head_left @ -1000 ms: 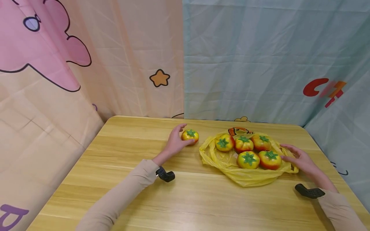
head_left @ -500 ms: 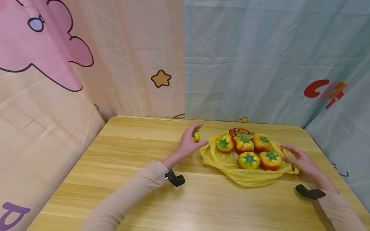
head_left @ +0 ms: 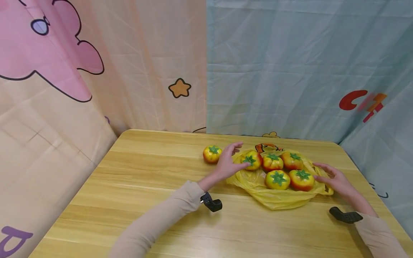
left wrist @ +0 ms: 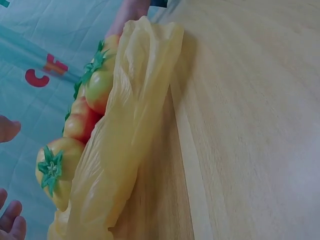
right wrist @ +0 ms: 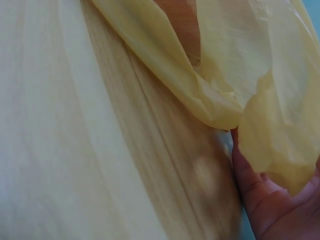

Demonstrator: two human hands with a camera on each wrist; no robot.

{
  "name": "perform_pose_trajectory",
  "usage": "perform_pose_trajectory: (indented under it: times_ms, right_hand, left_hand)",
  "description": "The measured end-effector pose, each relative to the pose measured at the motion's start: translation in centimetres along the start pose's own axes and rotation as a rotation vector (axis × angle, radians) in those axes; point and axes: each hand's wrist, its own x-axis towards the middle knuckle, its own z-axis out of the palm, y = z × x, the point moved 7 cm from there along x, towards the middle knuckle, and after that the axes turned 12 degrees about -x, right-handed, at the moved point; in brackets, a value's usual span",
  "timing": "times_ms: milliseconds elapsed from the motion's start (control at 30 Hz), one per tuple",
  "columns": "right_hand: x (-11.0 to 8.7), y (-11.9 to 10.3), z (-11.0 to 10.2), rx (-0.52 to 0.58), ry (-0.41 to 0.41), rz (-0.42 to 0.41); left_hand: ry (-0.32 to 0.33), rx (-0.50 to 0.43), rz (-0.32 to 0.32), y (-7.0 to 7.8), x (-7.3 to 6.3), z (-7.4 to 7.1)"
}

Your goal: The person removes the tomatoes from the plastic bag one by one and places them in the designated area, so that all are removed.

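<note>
Left hand [head_left: 228, 164], tomato [head_left: 256, 158] partly covered, yellow bag [head_left: 275, 201]

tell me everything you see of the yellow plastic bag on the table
The thin, translucent yellow plastic bag lies open on the pale wooden table, its sides slumped and wrinkled. Its mouth faces up around five red and yellow fruits with green leafy tops; its near side sags in loose folds. The right hand touches its right end. The left hand is at its left end; whether it touches the plastic is unclear.
</note>
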Motion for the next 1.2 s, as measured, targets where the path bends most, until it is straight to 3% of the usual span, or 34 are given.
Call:
perform_pose_trajectory:
  times_ms: [367,833,1200]
  right_hand:
    - [-0.2,0.2,0.0,0.029,0.003,-0.018]
    - [-0.1,0.2,-0.1,0.017,-0.022,-0.001]
    - [0.0,0.3,-0.1,0.016,-0.037,0.004]
  left_hand:
    - [0.007,0.032,-0.083,-1.9,0.4,1.5]
    - [0.015,0.065,-0.061,-3.1,0.6,2.4]
    - [0.031,0.089,-0.120,-4.6,0.7,2.6]
